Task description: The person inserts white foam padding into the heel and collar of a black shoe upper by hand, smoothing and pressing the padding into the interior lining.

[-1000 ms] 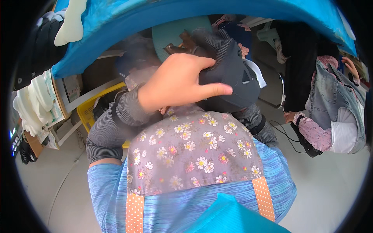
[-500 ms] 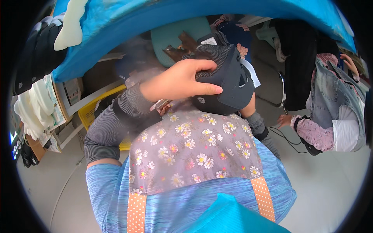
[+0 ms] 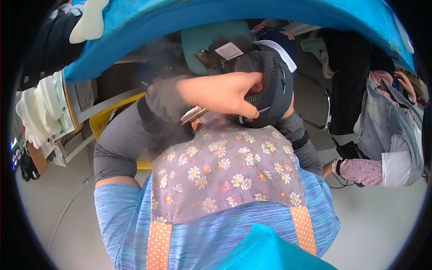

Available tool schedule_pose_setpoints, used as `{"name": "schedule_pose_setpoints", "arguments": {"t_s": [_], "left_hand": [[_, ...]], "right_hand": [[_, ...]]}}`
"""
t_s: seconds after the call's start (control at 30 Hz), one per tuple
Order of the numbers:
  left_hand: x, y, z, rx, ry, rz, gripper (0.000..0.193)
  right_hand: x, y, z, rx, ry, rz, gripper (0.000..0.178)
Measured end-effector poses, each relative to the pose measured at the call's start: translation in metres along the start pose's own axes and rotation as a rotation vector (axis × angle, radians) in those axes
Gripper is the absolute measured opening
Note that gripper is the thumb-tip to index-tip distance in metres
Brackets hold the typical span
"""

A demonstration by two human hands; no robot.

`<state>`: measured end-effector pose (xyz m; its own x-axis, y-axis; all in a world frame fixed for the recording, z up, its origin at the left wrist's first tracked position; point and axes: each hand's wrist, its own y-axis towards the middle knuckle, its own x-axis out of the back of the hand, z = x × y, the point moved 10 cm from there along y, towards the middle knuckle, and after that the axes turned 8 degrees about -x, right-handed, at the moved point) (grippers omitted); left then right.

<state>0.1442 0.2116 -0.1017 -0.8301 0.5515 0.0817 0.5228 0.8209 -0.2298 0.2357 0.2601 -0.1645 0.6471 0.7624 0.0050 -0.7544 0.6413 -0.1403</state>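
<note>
Just beyond the flowered apron [image 3: 225,171], a dark padded piece [image 3: 282,85] sits up between both hands: smooth curved shell outside, nubbly mesh inside, a white strap [image 3: 281,52] arching along its far edge, a pale label [image 3: 229,51] on the mesh. Now the grip: left hand [image 3: 225,92] clamped on the near rim, thumb outside, fingers curled into the mesh hollow! Right hand [image 3: 289,109] against the shell's right side, mostly hidden; how far it closes, I can't tell. Around them, a wrinkled blue cover [image 3: 189,17], a teal seat [image 3: 193,45], a yellow crate [image 3: 95,127] at left, a co-worker's pink sleeve [image 3: 360,172] at right, grey floor [image 3: 369,220] below.
</note>
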Motion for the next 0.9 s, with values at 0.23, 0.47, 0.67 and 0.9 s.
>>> {"name": "schedule_pose_setpoints", "arguments": {"t_s": [0.23, 0.47, 0.67, 0.9], "left_hand": [[-0.01, 0.016, -0.008, 0.105, 0.169, 0.123, 0.051], [-0.002, 0.015, -0.015, -0.02, 0.064, 0.099, 0.051], [0.016, 0.012, -0.008, 0.011, 0.224, 0.052, 0.053], [0.055, 0.02, -0.006, 0.078, -0.151, -0.024, 0.039]], "right_hand": [[-0.009, -0.017, -0.101, -0.764, 0.316, -0.212, 0.065], [-0.022, 0.015, 0.012, -0.194, 0.494, 0.147, 0.065], [0.012, 0.01, -0.054, -0.243, 0.117, 0.149, 0.058], [0.021, 0.032, -0.028, -0.243, -0.011, 0.033, 0.056]]}}
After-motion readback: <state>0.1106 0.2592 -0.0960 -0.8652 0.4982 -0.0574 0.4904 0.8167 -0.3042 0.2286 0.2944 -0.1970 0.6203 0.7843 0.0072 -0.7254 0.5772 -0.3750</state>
